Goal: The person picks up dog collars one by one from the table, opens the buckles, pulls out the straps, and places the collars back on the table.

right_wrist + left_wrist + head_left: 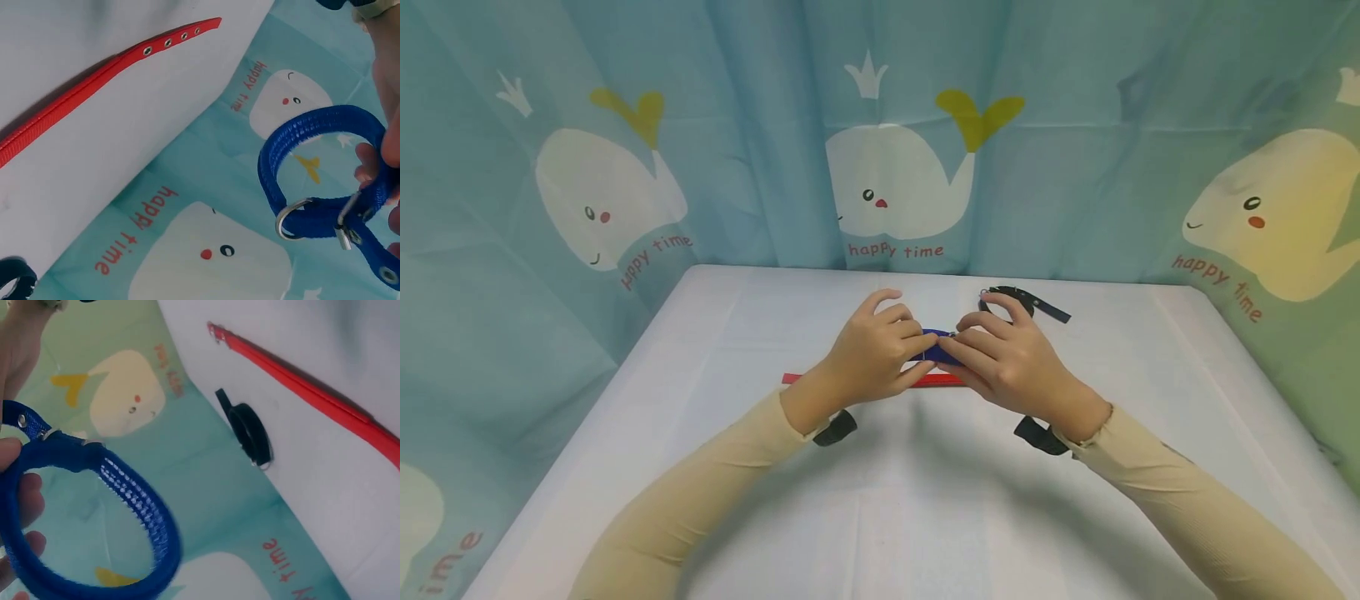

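Observation:
A blue pet collar is held up above the table between both hands. My left hand pinches it from the left, and my right hand pinches it from the right. In the left wrist view the collar forms a closed loop with a lighter, textured inner face. The right wrist view shows its metal D-ring and buckle, with the eyeleted strap end passing beyond the buckle. Fingers hide part of the band in each view.
Below the hands a red collar lies stretched out on the white table, eyelets at one end. Farther back lies a coiled black collar. A whale-printed curtain hangs behind the table.

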A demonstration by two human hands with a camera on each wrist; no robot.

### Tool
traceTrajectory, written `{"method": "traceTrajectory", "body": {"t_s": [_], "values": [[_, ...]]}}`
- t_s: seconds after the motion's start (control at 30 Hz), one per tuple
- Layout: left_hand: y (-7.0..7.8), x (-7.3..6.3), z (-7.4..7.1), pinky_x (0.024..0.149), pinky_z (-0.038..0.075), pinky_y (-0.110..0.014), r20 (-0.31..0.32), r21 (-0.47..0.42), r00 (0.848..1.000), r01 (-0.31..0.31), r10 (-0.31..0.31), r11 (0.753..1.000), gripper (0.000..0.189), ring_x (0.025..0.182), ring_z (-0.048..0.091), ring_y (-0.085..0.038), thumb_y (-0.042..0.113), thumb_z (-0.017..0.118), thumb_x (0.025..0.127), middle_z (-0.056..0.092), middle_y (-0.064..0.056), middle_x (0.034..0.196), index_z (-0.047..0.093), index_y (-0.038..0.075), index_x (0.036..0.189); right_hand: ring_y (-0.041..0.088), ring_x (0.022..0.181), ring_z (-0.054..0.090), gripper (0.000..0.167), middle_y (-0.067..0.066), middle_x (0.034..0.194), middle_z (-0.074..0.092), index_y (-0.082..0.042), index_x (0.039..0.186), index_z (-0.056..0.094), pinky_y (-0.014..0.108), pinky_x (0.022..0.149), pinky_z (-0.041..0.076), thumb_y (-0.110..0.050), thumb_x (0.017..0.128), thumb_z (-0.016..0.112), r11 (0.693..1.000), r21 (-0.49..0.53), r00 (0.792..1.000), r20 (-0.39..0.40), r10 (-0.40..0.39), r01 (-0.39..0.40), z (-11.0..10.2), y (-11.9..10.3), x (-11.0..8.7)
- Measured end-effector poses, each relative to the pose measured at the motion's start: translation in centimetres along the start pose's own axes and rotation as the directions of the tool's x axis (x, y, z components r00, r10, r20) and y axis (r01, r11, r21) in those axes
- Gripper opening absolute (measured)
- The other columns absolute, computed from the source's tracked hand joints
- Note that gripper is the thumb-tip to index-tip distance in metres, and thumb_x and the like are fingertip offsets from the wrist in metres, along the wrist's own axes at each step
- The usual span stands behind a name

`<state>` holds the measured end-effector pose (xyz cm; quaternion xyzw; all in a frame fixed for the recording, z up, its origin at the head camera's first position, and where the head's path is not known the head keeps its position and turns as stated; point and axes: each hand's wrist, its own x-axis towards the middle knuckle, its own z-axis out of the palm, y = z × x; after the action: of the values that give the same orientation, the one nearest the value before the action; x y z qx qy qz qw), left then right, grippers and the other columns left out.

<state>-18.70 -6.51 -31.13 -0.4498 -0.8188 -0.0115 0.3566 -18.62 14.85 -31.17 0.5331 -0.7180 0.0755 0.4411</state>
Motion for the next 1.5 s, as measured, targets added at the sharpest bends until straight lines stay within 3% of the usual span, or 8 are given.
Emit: {"method": "traceTrajectory", "body": {"t_s": [0.07,0.2,0.3,0.5,0.7,0.9,1.13,1.5], "values": [[0.0,-0.1,0.0,0.099,0.043,-0.042,0.014,0.002,1.000,0.003,-0.003,1.000,0.026,0.078,0.062,-0.012,0.040,0.068,0.082,0.073,0.005,0.080,0.076,0.018,0.093,0.023,0.075,0.063,0.034,0.006,0.070,0.068,-0.001,0.088,0.073,0.053,0.086,0.047,-0.022,0.097,0.048,1.000,0.007,1.000,-0.002,-0.007,0.007,0.0,0.0,0.0],[0.0,-0.3,-0.1,0.099,0.043,-0.042,0.040,0.007,0.999,0.013,-0.014,1.000,0.027,0.079,0.062,-0.012,0.042,0.068,0.081,0.074,0.005,0.081,0.076,0.019,0.095,0.024,0.076,0.063,0.015,0.008,0.072,0.069,0.000,0.088,0.072,0.054,0.086,0.047,-0.012,0.082,0.068,0.999,0.043,1.000,0.007,-0.012,0.011,-0.2,0.0,-0.2],[0.0,-0.4,-0.2,0.099,0.043,-0.042,0.033,0.003,0.999,0.011,-0.011,1.000,0.027,0.079,0.062,-0.012,0.042,0.069,0.081,0.073,0.005,0.081,0.076,0.019,0.094,0.024,0.076,0.063,0.023,0.009,0.074,0.070,0.000,0.091,0.072,0.054,0.087,0.046,-0.012,0.072,0.077,0.998,0.062,1.000,0.026,0.000,-0.001,-0.3,0.0,-0.2],[0.3,-0.3,-0.3,0.098,0.043,-0.042,-0.014,0.007,0.999,-0.031,0.031,0.999,0.025,0.077,0.062,-0.012,0.039,0.069,0.081,0.072,0.004,0.077,0.076,0.016,0.091,0.022,0.075,0.062,0.031,0.006,0.072,0.068,-0.004,0.095,0.073,0.052,0.087,0.046,-0.030,0.093,0.056,0.996,0.078,0.999,0.017,0.032,-0.033,-0.3,-0.2,-0.3],[0.5,-0.5,-0.5,0.097,0.044,-0.042,-0.041,0.049,0.998,-0.049,0.051,0.998,0.026,0.077,0.062,-0.013,0.039,0.069,0.081,0.073,0.003,0.078,0.076,0.017,0.092,0.021,0.072,0.063,0.037,0.006,0.069,0.068,-0.001,0.091,0.073,0.052,0.085,0.046,-0.024,0.099,0.045,0.997,0.075,0.999,-0.032,-0.022,0.024,-0.2,-0.2,-0.4],[0.1,-0.7,-0.6,0.097,0.045,-0.043,-0.023,0.073,0.998,-0.050,0.052,0.996,0.026,0.078,0.062,-0.014,0.040,0.067,0.082,0.073,0.003,0.080,0.075,0.018,0.095,0.020,0.069,0.064,0.032,0.007,0.069,0.069,-0.002,0.090,0.074,0.050,0.084,0.047,-0.023,0.097,0.049,0.997,0.063,0.998,-0.051,-0.046,0.049,-0.6,0.1,-0.6],[-0.8,-1.9,-0.4,0.095,0.047,-0.043,-0.042,0.083,0.999,-0.015,0.018,0.996,0.023,0.075,0.063,-0.014,0.036,0.072,0.079,0.073,0.003,0.077,0.076,0.016,0.089,0.022,0.066,0.064,0.032,0.009,0.068,0.070,-0.001,0.084,0.073,0.050,0.081,0.047,-0.025,0.095,0.055,0.993,0.116,0.988,-0.156,0.021,-0.002,-1.7,0.6,-0.8],[-0.5,-1.5,-0.1,0.095,0.047,-0.041,-0.112,-0.023,0.992,-0.058,0.055,0.998,0.028,0.075,0.064,-0.013,0.039,0.076,0.076,0.074,0.003,0.077,0.076,0.015,0.091,0.025,0.084,0.067,0.030,0.008,0.088,0.073,-0.007,0.103,0.070,0.053,0.088,0.046,-0.030,0.095,0.054,0.987,0.155,0.999,0.040,0.028,-0.034,-1.6,0.5,-1.2]]}}
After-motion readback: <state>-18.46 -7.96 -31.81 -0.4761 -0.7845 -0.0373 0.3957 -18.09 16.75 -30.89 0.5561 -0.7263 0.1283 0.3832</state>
